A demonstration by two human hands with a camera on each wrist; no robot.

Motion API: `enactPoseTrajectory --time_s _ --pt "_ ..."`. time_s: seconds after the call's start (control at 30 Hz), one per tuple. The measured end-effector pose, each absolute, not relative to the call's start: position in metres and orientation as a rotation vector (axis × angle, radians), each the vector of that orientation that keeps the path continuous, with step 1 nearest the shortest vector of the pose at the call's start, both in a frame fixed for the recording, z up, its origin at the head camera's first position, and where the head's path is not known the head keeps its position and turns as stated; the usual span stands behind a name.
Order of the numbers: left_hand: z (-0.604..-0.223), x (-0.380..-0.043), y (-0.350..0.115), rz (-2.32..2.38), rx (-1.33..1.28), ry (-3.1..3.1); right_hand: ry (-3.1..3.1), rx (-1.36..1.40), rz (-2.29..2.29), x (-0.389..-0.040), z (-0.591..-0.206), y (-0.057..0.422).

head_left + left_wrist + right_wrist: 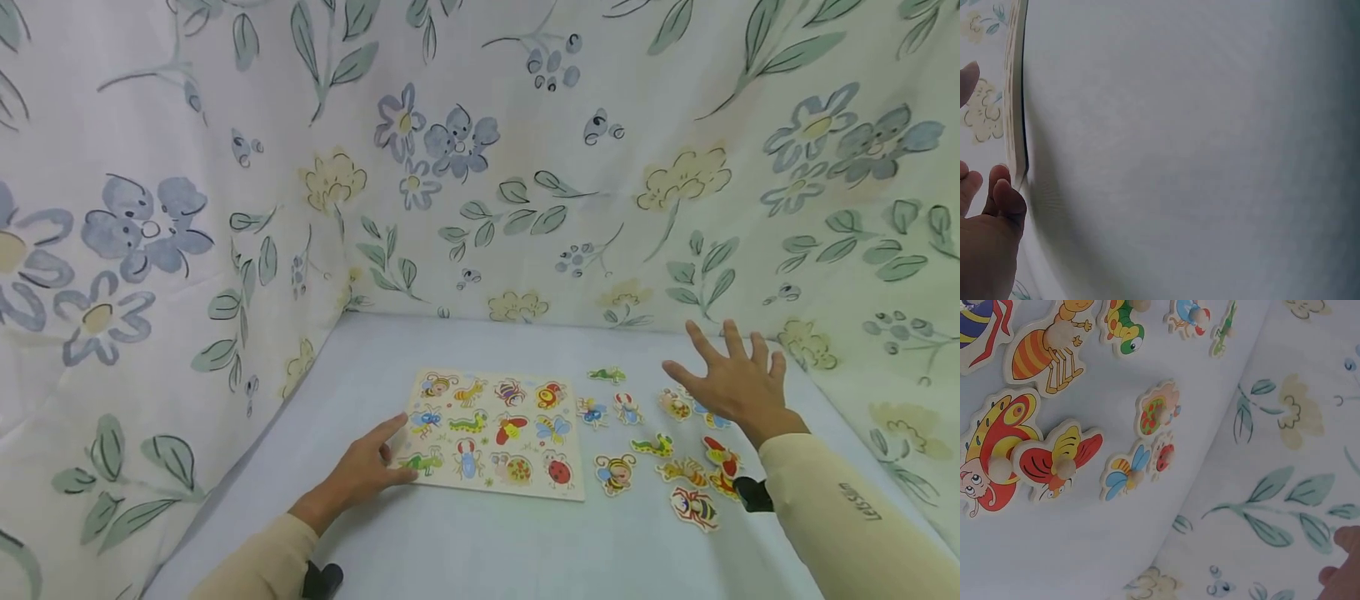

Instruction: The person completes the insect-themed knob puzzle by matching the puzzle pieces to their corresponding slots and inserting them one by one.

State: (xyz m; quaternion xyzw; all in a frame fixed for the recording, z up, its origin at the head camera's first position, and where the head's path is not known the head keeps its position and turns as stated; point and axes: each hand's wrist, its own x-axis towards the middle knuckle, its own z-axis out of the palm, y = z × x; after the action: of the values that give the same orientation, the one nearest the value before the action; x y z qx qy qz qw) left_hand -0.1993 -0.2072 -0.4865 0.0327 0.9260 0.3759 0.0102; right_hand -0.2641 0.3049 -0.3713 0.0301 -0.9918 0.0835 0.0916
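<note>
A flat wooden puzzle board printed with colourful insects lies on the table. My left hand holds its near left corner, thumb at the near edge and index finger at the left edge. The left wrist view catches fingertips right at the board's corner. To the right, my right hand hovers with fingers spread, grasping nothing. Around and below it lie loose knobbed insect pieces, among them a snail, a caterpillar, a bee, an ant and a spider.
A grasshopper piece lies farthest back, with a blue fly and a stag beetle nearer. Two red winged pieces overlap, one a butterfly. Floral curtains enclose the white table at the back and sides.
</note>
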Motion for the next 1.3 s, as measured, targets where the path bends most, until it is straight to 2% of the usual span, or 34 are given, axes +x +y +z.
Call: enactPoseTrajectory --time_s 0.5,1.07,1.3 --pt "-0.496 -0.200 -0.212 1.050 0.125 2.911 -2.946 0.074 0.264 -0.261 -0.380 0.310" --pt "-0.497 -0.225 -0.210 0.973 0.196 2.874 -2.899 0.074 0.236 -0.252 -0.380 0.317" --pt "-0.499 -0.216 -0.217 0.909 0.219 2.903 -2.845 0.066 0.251 -0.251 -0.384 0.313"
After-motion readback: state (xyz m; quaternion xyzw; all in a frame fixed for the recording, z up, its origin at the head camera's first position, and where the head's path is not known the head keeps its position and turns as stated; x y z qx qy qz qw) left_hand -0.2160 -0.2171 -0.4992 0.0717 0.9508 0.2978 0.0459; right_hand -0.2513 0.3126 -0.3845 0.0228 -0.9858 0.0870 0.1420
